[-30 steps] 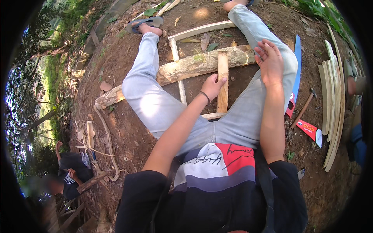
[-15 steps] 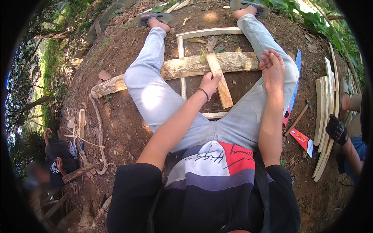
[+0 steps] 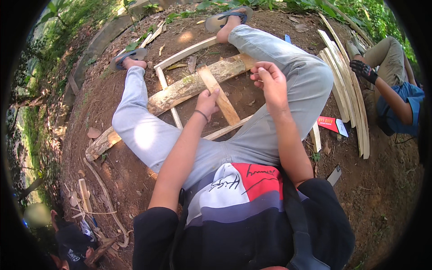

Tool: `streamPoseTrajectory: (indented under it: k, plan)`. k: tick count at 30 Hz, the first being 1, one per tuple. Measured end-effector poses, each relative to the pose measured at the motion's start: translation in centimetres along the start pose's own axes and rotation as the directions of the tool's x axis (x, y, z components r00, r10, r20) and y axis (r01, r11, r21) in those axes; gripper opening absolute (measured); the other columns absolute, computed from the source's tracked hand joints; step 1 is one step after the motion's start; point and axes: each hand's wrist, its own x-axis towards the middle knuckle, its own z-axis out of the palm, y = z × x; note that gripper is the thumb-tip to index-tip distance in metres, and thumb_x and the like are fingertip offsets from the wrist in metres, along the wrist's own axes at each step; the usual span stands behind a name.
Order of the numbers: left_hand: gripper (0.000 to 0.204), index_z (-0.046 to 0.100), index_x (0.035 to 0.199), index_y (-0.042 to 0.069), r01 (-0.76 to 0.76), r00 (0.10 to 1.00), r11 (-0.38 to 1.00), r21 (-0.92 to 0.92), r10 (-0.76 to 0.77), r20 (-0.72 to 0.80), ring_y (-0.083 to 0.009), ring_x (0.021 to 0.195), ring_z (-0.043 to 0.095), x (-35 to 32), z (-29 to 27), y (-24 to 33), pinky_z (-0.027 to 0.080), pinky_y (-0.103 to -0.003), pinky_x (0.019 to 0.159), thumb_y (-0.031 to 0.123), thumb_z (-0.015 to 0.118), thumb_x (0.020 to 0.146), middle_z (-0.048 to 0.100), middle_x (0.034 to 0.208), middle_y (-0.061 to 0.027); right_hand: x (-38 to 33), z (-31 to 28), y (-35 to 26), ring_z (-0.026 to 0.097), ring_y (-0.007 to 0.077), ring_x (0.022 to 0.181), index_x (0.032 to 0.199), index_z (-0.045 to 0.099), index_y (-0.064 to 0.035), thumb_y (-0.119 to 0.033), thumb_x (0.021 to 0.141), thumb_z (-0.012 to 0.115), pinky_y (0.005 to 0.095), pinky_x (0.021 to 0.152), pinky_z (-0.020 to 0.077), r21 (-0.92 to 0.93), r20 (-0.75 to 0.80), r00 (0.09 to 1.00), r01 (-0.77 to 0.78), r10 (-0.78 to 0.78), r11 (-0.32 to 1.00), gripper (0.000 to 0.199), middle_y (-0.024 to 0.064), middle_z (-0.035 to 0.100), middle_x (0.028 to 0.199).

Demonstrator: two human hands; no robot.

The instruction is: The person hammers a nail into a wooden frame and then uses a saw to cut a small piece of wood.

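Note:
My left hand is closed round a short flat wood piece. The piece lies across a log with patchy bark, its near end reaching toward my lap. Over my bent right knee my right hand is raised, fingers curled in toward the thumb. Whatever may be pinched there is too small to make out. Beneath the log, pale wooden strips form a frame on the ground between my legs.
Long pale boards are stacked at the right, near a seated person wearing dark gloves. A hand saw's red-and-white cover lies closer. Another person is at the lower left, near a curved stick.
My view has turned, so the scene is shifted and tilted. My right hand's fingers have gone from loosely extended to curled. The left still grips the wood piece.

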Motion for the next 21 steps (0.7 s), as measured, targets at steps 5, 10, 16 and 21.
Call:
streamPoseTrajectory:
  k: [5,10,16,21]
  plan:
    - [0.028,0.049,0.112,0.002,0.061,0.992,0.991,-0.123,-0.047,0.114,-0.0240,0.095,0.065,0.1,1.4,-1.4,0.057,-0.040,0.080,0.026,0.049,0.098,0.062,0.106,-0.0116,-4.6,1.2,-0.4,0.060,0.0154,0.078,0.096,0.059,0.0016,-0.003,0.088,0.055,0.0267,0.070,0.0487,-0.405,0.231,0.925,0.373,-0.302,0.834,0.010,0.0080,0.062,0.089]
    - [0.027,0.050,0.112,0.001,0.130,0.989,0.990,-0.048,-0.126,0.080,-0.0239,0.095,0.064,1.6,3.2,-3.1,0.055,-0.044,0.083,0.024,0.049,0.098,0.061,0.106,-0.0106,-3.6,-2.3,-0.9,0.059,0.0165,0.087,0.099,0.059,0.0023,0.004,0.089,0.052,0.0270,0.074,0.0485,-0.406,0.089,0.809,0.562,-0.581,0.720,0.012,0.0096,0.060,0.097]
    - [0.026,0.050,0.114,0.002,0.161,0.986,0.987,0.001,-0.161,0.053,-0.0232,0.096,0.063,1.9,2.6,-2.7,0.055,-0.043,0.083,0.023,0.047,0.099,0.060,0.108,-0.0106,-0.3,-13.1,-3.7,0.058,0.0137,0.090,0.105,0.059,0.0025,-0.003,0.091,0.052,0.0246,0.078,0.0470,-0.718,-0.349,0.616,0.308,-0.706,0.624,0.017,0.0079,0.060,0.098]
    - [0.025,0.049,0.115,0.002,0.197,0.979,0.980,-0.034,-0.195,0.054,-0.0236,0.097,0.064,2.0,2.1,-3.0,0.055,-0.043,0.084,0.022,0.048,0.099,0.060,0.108,-0.0106,3.4,-31.9,7.2,0.063,0.0256,0.089,0.105,0.061,0.0028,-0.018,0.087,0.059,0.0347,0.077,0.0477,-0.681,-0.459,0.847,-0.142,-0.267,0.719,0.028,0.0152,0.065,0.097]
